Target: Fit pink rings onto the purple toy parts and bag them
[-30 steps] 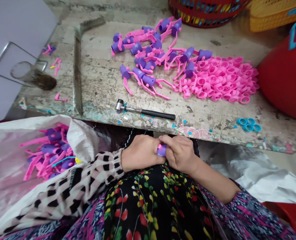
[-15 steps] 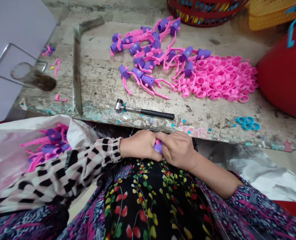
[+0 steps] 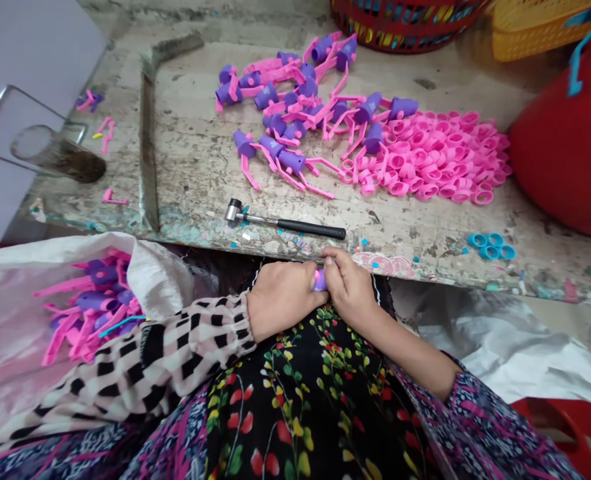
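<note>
In front of my lap, just below the bench edge, both hands are closed around one small purple plastic cup-shaped piece (image 3: 320, 281). My left hand (image 3: 286, 297) wraps it from the left, and my right hand (image 3: 349, 287) grips it from the right. Only a narrow purple band with a bit of pink shows between them; the rest is hidden. Beyond my hands a small hammer (image 3: 310, 228) with a black handle lies on the bench. Farther back are purple cups with pink arms (image 3: 292, 161) and a heap of pink rings (image 3: 440, 160).
Left of my lap, an open white sack (image 3: 158, 267) holds more pink and purple pieces. A metal bar (image 3: 148, 147) and a clear tube (image 3: 75, 160) stand at the bench's left. Several blue rings (image 3: 506, 253), a red container (image 3: 565, 147) and a red basket (image 3: 405, 33) are also there.
My right hand has turned, with its fingers now pointing more toward the bench. My left hand has shifted slightly, still on the purple piece. The view has moved a little.
</note>
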Demonstrator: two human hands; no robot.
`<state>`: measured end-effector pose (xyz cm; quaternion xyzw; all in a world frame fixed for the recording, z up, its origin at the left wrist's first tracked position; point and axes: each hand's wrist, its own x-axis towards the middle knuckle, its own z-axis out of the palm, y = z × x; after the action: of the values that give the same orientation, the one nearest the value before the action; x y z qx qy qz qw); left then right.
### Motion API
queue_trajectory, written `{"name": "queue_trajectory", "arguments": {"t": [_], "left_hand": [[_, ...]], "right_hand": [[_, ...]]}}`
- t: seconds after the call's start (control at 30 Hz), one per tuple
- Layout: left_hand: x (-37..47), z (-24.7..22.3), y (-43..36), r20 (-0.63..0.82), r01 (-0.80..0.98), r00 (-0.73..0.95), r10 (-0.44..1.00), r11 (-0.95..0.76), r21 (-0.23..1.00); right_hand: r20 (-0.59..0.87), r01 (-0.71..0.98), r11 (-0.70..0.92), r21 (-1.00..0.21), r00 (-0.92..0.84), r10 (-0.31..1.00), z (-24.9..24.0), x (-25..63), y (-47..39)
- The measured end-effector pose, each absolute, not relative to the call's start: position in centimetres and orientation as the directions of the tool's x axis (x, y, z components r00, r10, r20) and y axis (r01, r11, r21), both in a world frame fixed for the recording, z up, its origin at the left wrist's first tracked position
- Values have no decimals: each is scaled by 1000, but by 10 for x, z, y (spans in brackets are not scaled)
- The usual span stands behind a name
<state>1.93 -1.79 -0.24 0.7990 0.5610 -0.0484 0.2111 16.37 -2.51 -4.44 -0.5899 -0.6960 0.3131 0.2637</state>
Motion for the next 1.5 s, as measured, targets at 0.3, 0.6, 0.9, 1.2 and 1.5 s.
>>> {"name": "queue_trajectory", "arguments": {"t": [0.3,0.6,0.9,1.2,1.5], "left_hand": [[25,-16,-19,-448,913,315,836,-138,384],[11,-9,-31,232,837,415,880,-470,282],[7,-16,-33,240,750,426,872,-489,446],[10,-12,-17,-161,863,325,932,-222,454],[26,5,-1,-275,355,254,927,176,918]], "right_hand": [[-111,370,-96,-924,-17,994,-55,160,-36],[-72,305,-108,-946,126,989,-45,169,-22],[-23,246,-71,-967,194,981,-36,166,-11],[-4,393,-53,-918,125,992,-36,163,-21],[69,359,31,-933,94,993,-24,156,-14]]}}
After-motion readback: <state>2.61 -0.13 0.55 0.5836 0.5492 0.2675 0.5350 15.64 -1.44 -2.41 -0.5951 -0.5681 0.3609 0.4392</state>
